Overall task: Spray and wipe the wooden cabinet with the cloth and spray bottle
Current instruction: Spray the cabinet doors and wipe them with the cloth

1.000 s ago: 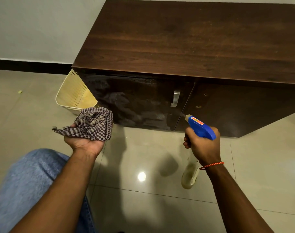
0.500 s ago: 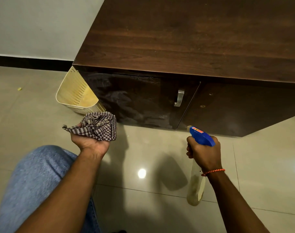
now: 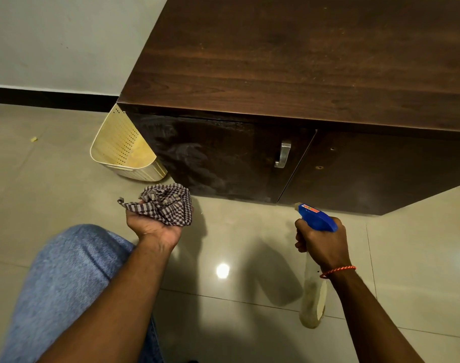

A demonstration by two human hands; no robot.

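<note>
The right hand (image 3: 322, 243), gripping the blue-headed spray bottle (image 3: 316, 218), has dropped back from the wooden cabinet (image 3: 289, 74), its nozzle now below the left door (image 3: 218, 158); spraying looks finished there. Mist smears show on that door, awaiting wiping. The left hand (image 3: 154, 224) clutches the bunched checked cloth (image 3: 166, 203) just before the cabinet's lower left corner. The perforated cream basket (image 3: 103, 142) beside the cabinet looks empty.

Home room: glossy tiled floor (image 3: 249, 323), dark wooden cabinet (image 3: 289, 61), perforated plastic basket (image 3: 110, 163) by wall.
</note>
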